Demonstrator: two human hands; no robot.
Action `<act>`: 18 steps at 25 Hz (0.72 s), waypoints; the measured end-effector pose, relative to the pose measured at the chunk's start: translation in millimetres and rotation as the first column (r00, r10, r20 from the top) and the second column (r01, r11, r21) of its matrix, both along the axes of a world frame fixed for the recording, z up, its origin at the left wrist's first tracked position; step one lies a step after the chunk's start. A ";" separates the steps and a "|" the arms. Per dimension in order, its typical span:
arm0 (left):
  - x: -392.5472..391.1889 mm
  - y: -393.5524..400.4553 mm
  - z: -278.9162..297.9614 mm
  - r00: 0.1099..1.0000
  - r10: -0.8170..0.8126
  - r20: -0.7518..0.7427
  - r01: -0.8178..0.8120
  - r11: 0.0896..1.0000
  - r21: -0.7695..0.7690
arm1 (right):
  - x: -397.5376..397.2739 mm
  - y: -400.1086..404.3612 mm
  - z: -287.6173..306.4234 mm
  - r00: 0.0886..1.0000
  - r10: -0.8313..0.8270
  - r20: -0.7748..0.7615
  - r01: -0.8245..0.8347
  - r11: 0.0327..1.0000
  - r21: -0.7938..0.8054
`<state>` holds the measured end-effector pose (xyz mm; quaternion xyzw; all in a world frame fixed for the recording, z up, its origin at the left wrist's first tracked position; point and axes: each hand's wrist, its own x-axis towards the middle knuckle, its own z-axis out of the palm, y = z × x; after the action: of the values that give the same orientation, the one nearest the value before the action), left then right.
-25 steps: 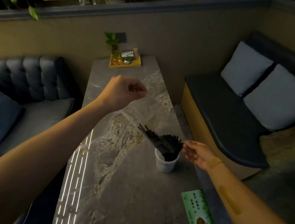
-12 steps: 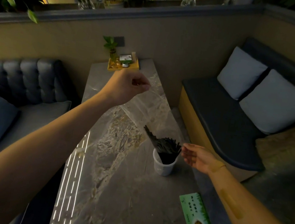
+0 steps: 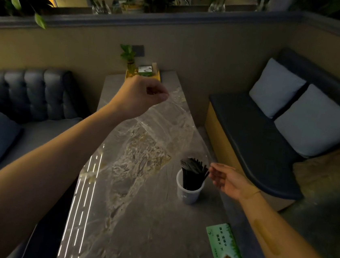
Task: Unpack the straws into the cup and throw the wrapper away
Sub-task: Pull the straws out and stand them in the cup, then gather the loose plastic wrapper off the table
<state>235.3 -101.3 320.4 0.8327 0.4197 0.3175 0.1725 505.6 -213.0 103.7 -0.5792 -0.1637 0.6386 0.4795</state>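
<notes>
The thin black straws (image 3: 193, 174) stand bunched in the small white plastic cup (image 3: 188, 191) on the grey marble table (image 3: 133, 220). The left hand (image 3: 141, 96) is lifted high and pinches the top of the clear, crinkly plastic wrapper (image 3: 165, 126), which hangs down toward the cup. The right hand (image 3: 225, 180) is loose and holds nothing, its fingertips just beside the straw tops. The wrapper looks very light, soft and a bit slippery, so a pinch at one end, like this one, seems best. The straws look light and stiff, and the cup could tip easily. A green printed card (image 3: 224, 248) lies near the table edge, and a yellow tray (image 3: 143, 74) with a little plant sits at the far end, well apart. I see no bin.
</notes>
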 end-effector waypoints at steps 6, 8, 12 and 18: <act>-29.2 10.7 -3.1 0.993 0.061 0.097 -0.061 0.998 -0.011 | -10.5 2.4 19.7 0.995 -0.077 0.057 0.070 0.990 0.122; -48.3 14.0 -8.7 0.984 0.119 0.136 -0.112 0.992 -0.054 | -16.3 7.2 29.8 0.994 -0.091 0.066 0.080 0.984 0.161; -95.5 9.3 -29.6 0.919 0.262 0.294 -0.202 0.954 -0.219 | -40.2 19.1 51.1 0.991 -0.063 0.121 0.027 0.961 0.274; -171.9 -23.2 -85.4 0.698 0.532 0.480 -0.292 0.823 -0.488 | -94.6 39.9 63.1 0.985 0.084 0.153 -0.135 0.921 0.366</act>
<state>63.4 -124.5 235.0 0.5219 0.5748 0.5075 0.3738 411.0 -173.1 166.8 -0.5084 -0.3468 0.5810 0.5327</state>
